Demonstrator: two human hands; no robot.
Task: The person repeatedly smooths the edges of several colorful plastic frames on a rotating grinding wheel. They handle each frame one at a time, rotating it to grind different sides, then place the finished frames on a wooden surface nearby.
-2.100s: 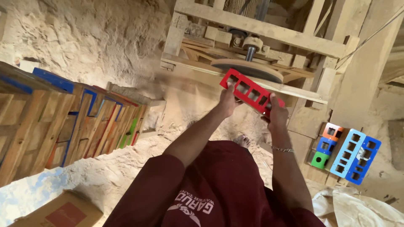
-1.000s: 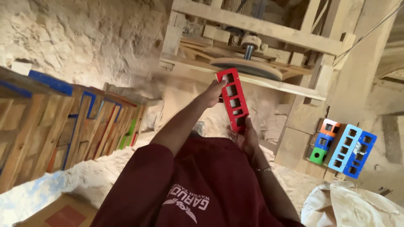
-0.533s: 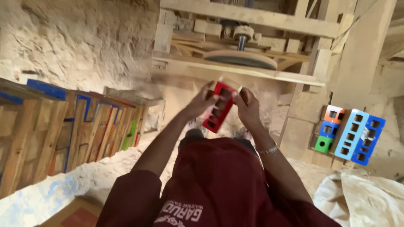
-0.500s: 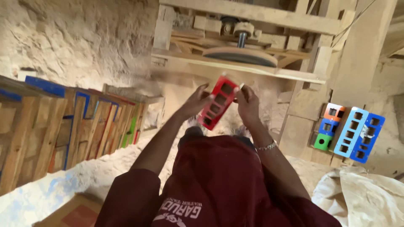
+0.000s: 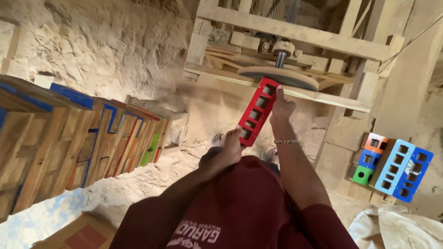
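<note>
at the far left a row of wooden boards with coloured edges leans on end against the rough stone wall, and a cardboard box sits on the dusty floor below them. moving in, the left hand is closed around the lower end of the red slotted block, fingers wrapped over its edge. half a second ago the block was held lower and further from the machine, tilted between both hands in front of the chest; now it stands nearly upright and has been lifted so that its top end meets the underside edge of the round sanding disc on its vertical shaft. that looks like the start of sanding one end of the block. the right hand grips the block's upper part just under the disc, closed on its side edge. the wooden frame carries the disc. at the right, blue slotted blocks and small orange, blue and green cubes lean against the frame's post.
</note>
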